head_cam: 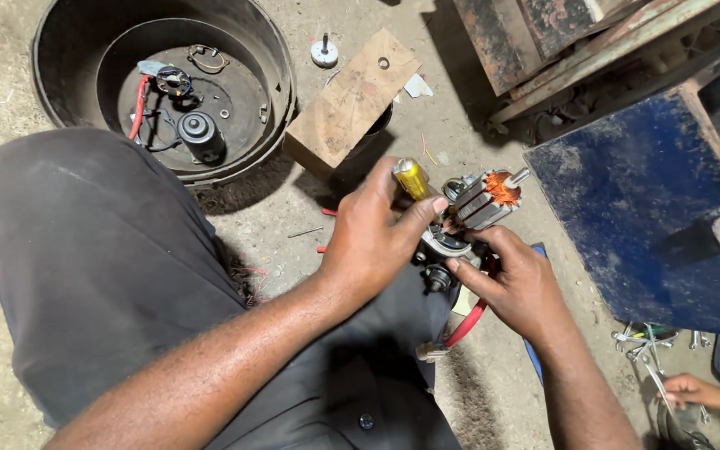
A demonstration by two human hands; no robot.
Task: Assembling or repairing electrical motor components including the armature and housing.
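Over the lap, between both hands: small motor armature (487, 200), held up off the floor so the work end faces the camera. Copper windings show orange at the top, laminated steel core grey and ribbed below, short bare shaft poking out upper right. Lower end sits in a dark metal housing (442, 250), partly hidden by fingers.

Left hand (372, 237) is curled around a screwdriver with a translucent yellow handle (412, 177), thumb pressed along toward the core; the blade is hidden behind the thumb, so I cannot tell where the tip lands. Right hand (518, 287) cups the assembly from below, fingers closed on the housing, likely as the steadying grip. A red wire (468, 323) loops down from the housing past the right palm.

Dark grey trouser leg (110, 258) fills the left. Beyond it, a round black tub (164, 83), dusty, with a small black motor cap and loose wiring inside. Rough wooden block (352, 100) beside it on the concrete floor (293, 208). Scratched blue metal panel (652, 217) at right. Another person's hand (693, 390) at lower right among scattered metal tools.
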